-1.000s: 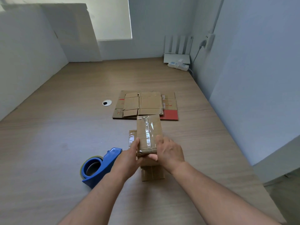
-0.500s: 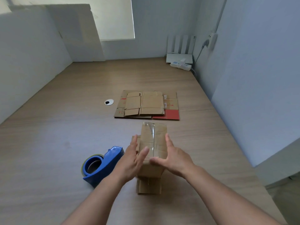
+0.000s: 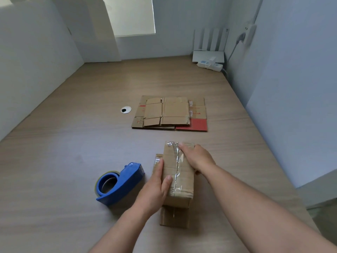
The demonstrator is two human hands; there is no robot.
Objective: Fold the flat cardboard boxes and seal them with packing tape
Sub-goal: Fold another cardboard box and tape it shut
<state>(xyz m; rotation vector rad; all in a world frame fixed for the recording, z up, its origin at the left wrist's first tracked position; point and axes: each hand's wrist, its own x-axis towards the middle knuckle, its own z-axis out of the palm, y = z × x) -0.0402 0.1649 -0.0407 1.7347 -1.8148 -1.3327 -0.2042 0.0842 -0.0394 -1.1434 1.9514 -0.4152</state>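
Table: flat cardboard stack waits mid-surface, clear of the work zone. Taped box sits nearer, on a lower box, with the tape dispenser parked just left, likely for quick reach. Left hand lies flat-fingered on the box's left side and right hand straight-fingered over its far top edge; neither grips, probably pressing tape down.

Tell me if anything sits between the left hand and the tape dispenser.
Nothing visible does. The left hand presses against the left side of the taped box, and the blue tape dispenser stands on the table just to the hand's left, with only bare tabletop between them.
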